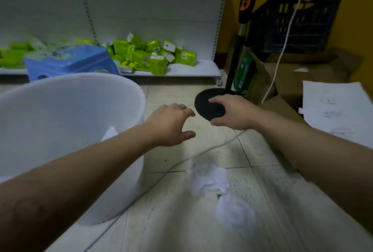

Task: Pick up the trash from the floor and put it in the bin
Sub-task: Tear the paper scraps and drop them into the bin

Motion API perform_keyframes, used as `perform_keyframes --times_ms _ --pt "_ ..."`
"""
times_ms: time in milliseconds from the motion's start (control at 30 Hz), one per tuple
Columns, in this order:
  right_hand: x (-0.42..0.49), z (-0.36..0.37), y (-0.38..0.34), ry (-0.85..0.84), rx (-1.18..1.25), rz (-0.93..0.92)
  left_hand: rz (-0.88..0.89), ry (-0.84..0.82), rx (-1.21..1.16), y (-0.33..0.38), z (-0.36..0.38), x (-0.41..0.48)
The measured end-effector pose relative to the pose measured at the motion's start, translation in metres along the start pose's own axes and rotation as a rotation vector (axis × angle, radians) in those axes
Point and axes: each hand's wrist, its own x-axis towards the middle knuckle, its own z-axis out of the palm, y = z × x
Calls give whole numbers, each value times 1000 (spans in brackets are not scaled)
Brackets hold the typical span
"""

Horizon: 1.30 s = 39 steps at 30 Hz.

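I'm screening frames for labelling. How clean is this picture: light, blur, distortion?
Head view: dim, with a greenish cast; the tissues on the floor are smeared by blur; the wide lens bows the bin and shelf; both hands stay fairly sharp.

blue stool (70,61), green packets (145,54) on shelf (181,68), black crate (292,21), white cable (282,50)

We see a pale tiled floor (181,221) carrying a large white plastic bin (70,130) at left, two crumpled white tissue wads (207,179) (235,214) just beside each other, a thin white cable (161,173) and a black round stand base (210,103).
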Motion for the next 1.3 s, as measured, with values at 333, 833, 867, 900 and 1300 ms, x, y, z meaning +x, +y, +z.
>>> perform_keyframes --times_ms 333,833,867,900,1300 --pt "-90 143 112 -245 149 146 -22 -408 -64 82 132 2" --pt "-133 296 128 -205 226 264 -161 -426 -384 133 274 -30" --pt "-136 297 131 -188 241 267 -165 -441 -353 135 281 -31" --pt "-139 297 133 -175 247 271 -167 -443 -316 137 287 -31" --pt "-143 290 170 -80 207 393 -424 -240 -510 124 312 -30"
